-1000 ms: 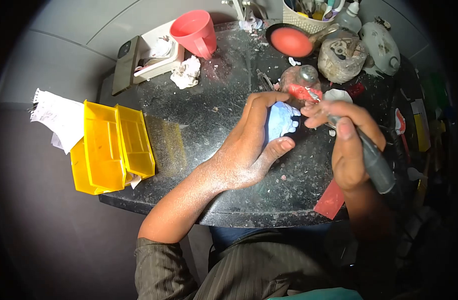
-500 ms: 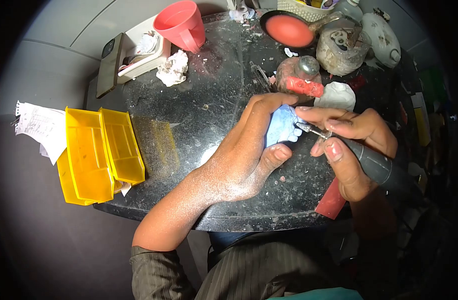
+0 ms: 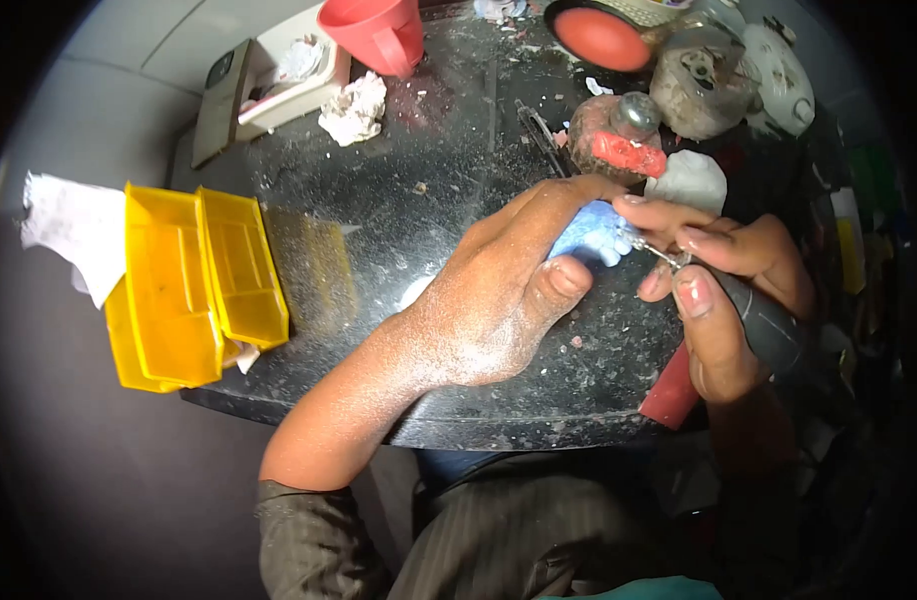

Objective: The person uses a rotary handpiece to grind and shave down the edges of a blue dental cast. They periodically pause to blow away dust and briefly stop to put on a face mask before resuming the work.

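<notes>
So from my end of the head feed I had the left hand (image 3: pixel 484 300) curled round the blue model (image 3: pixel 582 235), gripping it between thumb and fingers, its tooth-like bumps (image 3: pixel 617 246) facing the right hand (image 3: pixel 767 252); that one was pinched around a dark handpiece (image 3: pixel 774 325), whose long axis ran from the model off to its right and downward in view; the thin metal tip (image 3: pixel 663 252) pointed at the bumps, though I couldn't tell if it actually touched. Left hand was the nearer one, wrapped right on the model; the right fingertips sat at its edge.

Texture-wise, the model looked matte and chalky, with pale dust on the left hand too; beyond the model stood a squat, rounded jar (image 3: pixel 587 125) with a shiny cap (image 3: pixel 636 115), a red lump (image 3: pixel 627 152) against it; a smooth white lump (image 3: pixel 694 182) sat beyond and right of the model; below the model lay a flat red strip (image 3: pixel 671 390); the black tabletop (image 3: pixel 399 220) around the model was speckled and gritty.
</notes>
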`<state>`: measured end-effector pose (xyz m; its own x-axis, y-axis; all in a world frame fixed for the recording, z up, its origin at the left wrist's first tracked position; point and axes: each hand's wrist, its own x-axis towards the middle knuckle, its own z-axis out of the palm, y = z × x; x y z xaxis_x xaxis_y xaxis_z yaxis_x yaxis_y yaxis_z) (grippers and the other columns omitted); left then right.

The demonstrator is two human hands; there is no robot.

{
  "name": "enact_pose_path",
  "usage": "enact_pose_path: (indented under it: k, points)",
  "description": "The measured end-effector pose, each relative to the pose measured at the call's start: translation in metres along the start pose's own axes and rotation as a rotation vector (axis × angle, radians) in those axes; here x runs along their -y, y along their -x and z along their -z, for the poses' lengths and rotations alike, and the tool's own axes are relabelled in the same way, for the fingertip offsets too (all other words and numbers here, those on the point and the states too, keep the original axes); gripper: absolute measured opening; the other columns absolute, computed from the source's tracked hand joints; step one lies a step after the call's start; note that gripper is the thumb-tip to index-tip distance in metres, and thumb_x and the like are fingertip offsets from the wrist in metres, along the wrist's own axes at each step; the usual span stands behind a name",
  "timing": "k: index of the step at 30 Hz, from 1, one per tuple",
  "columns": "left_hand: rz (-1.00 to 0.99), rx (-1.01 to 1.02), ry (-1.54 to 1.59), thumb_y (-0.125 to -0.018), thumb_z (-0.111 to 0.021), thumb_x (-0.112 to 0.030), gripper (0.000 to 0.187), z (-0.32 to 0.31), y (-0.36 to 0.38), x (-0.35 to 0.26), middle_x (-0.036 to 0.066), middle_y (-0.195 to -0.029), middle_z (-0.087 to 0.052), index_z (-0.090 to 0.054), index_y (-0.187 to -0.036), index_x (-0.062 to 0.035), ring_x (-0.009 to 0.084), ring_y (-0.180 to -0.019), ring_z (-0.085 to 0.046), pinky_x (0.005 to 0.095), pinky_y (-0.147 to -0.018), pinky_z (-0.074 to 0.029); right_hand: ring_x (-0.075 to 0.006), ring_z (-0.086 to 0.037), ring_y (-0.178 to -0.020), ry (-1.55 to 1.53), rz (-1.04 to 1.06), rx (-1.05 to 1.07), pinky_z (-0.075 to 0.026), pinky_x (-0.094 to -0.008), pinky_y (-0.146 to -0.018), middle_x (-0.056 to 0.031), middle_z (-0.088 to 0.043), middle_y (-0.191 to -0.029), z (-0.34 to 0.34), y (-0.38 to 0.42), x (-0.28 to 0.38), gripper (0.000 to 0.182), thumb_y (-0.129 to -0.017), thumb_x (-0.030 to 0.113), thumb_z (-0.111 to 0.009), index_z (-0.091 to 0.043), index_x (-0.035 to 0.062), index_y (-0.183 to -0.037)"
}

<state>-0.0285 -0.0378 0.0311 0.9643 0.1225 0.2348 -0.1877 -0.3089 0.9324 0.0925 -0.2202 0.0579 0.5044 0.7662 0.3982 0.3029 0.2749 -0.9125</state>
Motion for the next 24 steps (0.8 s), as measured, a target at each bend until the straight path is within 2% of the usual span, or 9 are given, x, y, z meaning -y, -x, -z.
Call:
enact_pose_path:
  k: [2,3,4,5,7,9,12,18,24]
  points:
    - [-0.054,0.013,-0.064,-0.098,-0.034,-0.071,0.083,0.0,-0.002,0.002,0.024,-0.123,-0.06,-0.048,-0.139,-0.0001,0.0409,-0.116,-0.062,0.0444,-0.097,-0.049,-0.0258,-0.071,-0.098,0.058,0.059,0.028,-0.058,-0.0317,-0.078,-0.0359,-0.065,-0.119,0.0,-0.002,-0.001,0.015,-0.098,0.003,-0.056,-0.05,0.0008,-0.112]
    - [-0.035,-0.005,-0.09,-0.098,-0.034,-0.071,0.084,0.0,-0.002,0.002,0.024,-0.122,-0.06,-0.048,-0.139,0.0004,0.0384,-0.111,-0.064,0.0431,-0.094,-0.051,-0.0219,-0.071,-0.092,0.035,0.089,0.038,-0.059,-0.0317,-0.075,-0.0348,-0.067,-0.116,0.0,-0.004,-0.002,0.015,-0.097,0.0,-0.058,-0.049,-0.0007,-0.11]
    - [-0.02,-0.029,-0.114,-0.098,-0.034,-0.072,0.084,0.0,-0.001,0.0,0.023,-0.122,-0.06,-0.048,-0.139,0.001,0.0359,-0.107,-0.066,0.0419,-0.092,-0.052,-0.0219,-0.071,-0.092,0.026,0.094,0.0,-0.059,-0.0317,-0.075,-0.0348,-0.067,-0.116,0.001,-0.004,-0.003,0.015,-0.097,0.0,-0.058,-0.049,-0.0007,-0.11]
    - [0.053,-0.028,-0.092,-0.098,-0.034,-0.071,0.084,-0.001,-0.001,-0.009,0.019,-0.11,-0.064,-0.049,-0.137,0.0017,0.0266,-0.092,-0.07,0.0369,-0.082,-0.055,-0.0204,-0.071,-0.088,0.043,0.102,0.006,-0.059,-0.0317,-0.074,-0.0349,-0.067,-0.115,0.002,-0.004,-0.004,0.015,-0.097,0.0,-0.058,-0.049,-0.0017,-0.109]
    - [0.084,-0.021,-0.083,-0.098,-0.034,-0.071,0.084,-0.003,0.0,-0.011,0.016,-0.104,-0.065,-0.05,-0.136,0.0016,0.0227,-0.086,-0.07,0.0347,-0.076,-0.055,-0.0162,-0.07,-0.078,0.08,0.143,0.015,-0.06,-0.0337,-0.075,-0.0358,-0.067,-0.113,0.002,-0.005,-0.008,0.015,-0.095,-0.001,-0.058,-0.049,-0.0044,-0.106]
    - [0.13,-0.051,-0.062,-0.097,-0.034,-0.073,0.084,-0.004,0.001,-0.01,0.011,-0.091,-0.067,-0.052,-0.132,0.0015,0.0182,-0.079,-0.069,0.0316,-0.068,-0.055,-0.0161,-0.07,-0.078,0.065,0.183,0.016,-0.061,-0.035,-0.077,-0.036,-0.067,-0.112,0.001,-0.007,-0.016,0.015,-0.095,-0.002,-0.058,-0.049,-0.0045,-0.106]
    - [0.167,-0.044,-0.097,-0.094,-0.026,-0.078,0.091,-0.003,0.004,-0.008,0.011,-0.092,-0.067,-0.055,-0.13,0.0001,0.0188,-0.081,-0.069,0.0326,-0.07,-0.055,-0.0162,-0.071,-0.079,0.018,0.194,0.023,-0.061,-0.0386,-0.084,-0.0365,-0.068,-0.11,-0.002,-0.006,-0.013,0.015,-0.095,-0.002,-0.058,-0.049,-0.0046,-0.106]
    - [0.168,-0.072,-0.018,-0.081,-0.011,-0.089,0.109,-0.004,0.0,-0.006,0.01,-0.097,-0.067,-0.06,-0.124,-0.0014,0.0201,-0.087,-0.068,0.0344,-0.076,-0.054,-0.017,-0.071,-0.08,0.058,0.133,0.041,-0.061,-0.0333,-0.076,-0.0357,-0.068,-0.111,-0.001,-0.005,-0.005,0.015,-0.097,0.002,-0.058,-0.047,-0.0037,-0.106]
    - [0.127,-0.107,0.048,-0.078,-0.008,-0.091,0.115,-0.004,-0.002,0.002,0.011,-0.098,-0.066,-0.064,-0.121,-0.0003,0.0192,-0.088,-0.067,0.0333,-0.076,-0.053,-0.0169,-0.07,-0.081,0.057,0.116,0.065,-0.06,-0.0314,-0.074,-0.0348,-0.068,-0.111,0.0,-0.004,-0.001,0.016,-0.098,0.003,-0.058,-0.046,-0.003,-0.108]
